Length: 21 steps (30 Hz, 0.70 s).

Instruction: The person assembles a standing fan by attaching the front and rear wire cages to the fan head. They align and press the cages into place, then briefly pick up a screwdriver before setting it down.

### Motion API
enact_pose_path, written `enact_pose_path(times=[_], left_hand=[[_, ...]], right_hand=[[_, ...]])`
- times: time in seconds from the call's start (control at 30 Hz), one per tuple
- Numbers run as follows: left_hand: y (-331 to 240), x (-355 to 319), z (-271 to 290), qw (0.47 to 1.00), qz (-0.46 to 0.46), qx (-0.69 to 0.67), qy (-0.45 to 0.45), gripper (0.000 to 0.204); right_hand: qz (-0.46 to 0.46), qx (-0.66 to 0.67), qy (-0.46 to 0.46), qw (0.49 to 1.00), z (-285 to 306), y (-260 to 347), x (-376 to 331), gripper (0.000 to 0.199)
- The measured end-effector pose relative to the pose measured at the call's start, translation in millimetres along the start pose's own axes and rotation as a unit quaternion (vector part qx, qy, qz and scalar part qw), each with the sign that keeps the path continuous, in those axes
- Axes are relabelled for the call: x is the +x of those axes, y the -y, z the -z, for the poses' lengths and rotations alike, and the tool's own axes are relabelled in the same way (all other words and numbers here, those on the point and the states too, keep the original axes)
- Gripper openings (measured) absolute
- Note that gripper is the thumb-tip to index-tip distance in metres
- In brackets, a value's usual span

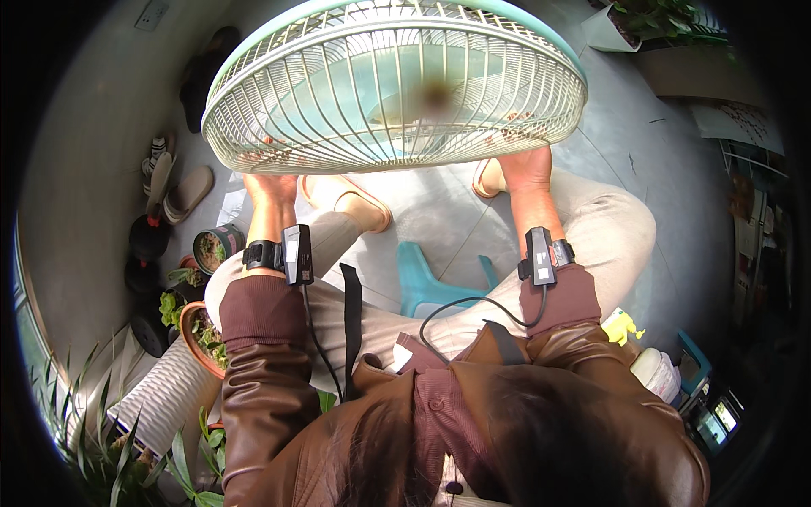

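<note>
While gripped underneath: fan guard (394, 84), both rims.

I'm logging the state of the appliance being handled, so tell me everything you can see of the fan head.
The fan head is a round cage of pale wire ribs with a mint-green rim, light translucent blades behind the grille and a blurred hub cap at its centre. It is tilted, face towards the camera, held above the grey floor. The left hand and right hand grip its lower edge from beneath, fingers behind the wires. No stand shows.
</note>
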<state>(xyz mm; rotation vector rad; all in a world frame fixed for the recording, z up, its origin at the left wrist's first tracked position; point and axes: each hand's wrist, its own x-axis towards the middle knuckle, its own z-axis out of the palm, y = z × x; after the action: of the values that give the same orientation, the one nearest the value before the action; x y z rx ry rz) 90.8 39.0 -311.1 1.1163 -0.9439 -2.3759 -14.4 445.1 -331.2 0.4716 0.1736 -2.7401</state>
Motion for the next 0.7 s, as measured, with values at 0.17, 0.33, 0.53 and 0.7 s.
enact_pose_path(times=[0.17,0.33,0.53,0.7], left_hand=[[-5.7,-4.7,-3.3,0.998,-0.034,0.035,0.039,0.047],[-16.3,-1.4,-3.2,0.995,-0.016,0.065,-0.079,0.044],[-37.2,-6.0,-8.7,0.993,-0.024,0.071,-0.092,0.035],[-46.6,-20.6,-18.9,0.992,-0.035,0.092,-0.075,0.032]], right_hand=[[0.074,-0.231,-0.11,0.964,-15.5,-4.0,-4.1,0.05],[0.11,-0.279,-0.155,0.941,-18.0,-0.6,-6.6,0.051],[0.16,-0.298,-0.165,0.927,-33.2,-2.6,-15.0,0.046],[0.206,-0.278,-0.089,0.934,-40.8,1.4,-12.6,0.032]])
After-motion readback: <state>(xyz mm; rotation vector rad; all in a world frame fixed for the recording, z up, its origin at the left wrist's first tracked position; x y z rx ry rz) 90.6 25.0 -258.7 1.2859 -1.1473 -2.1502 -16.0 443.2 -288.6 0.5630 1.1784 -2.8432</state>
